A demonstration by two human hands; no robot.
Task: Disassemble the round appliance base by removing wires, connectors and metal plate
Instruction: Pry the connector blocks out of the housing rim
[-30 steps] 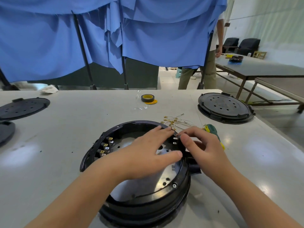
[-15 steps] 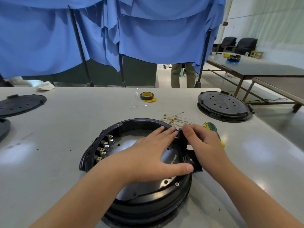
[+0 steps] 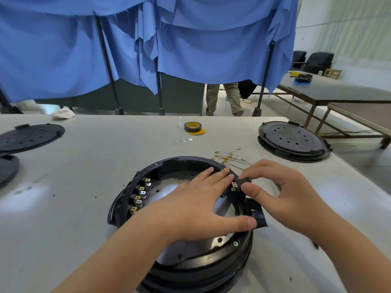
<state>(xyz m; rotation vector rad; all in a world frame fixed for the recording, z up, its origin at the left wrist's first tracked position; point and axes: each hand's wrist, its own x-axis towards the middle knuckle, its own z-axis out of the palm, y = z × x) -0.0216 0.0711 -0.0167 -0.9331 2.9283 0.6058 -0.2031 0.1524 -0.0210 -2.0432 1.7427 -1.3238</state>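
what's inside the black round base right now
Along its left inner wall, a row of metal spade terminals; on the floor, a shiny metal plate. The left hand covers the middle.

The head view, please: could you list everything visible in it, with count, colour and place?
round appliance base: one, black, table centre, open side up
metal plate: one, silver, inside the base
terminals: a row, brass and silver, base's left inner wall
connector block: one, black, base's right rim
loose wires: a bundle, pale with gold ends, behind the base
tape roll: one, black and yellow, far table centre
round covers: three, black, one right, two left
table: one, white
left hand: flat over the base
right hand: pinches the connector block
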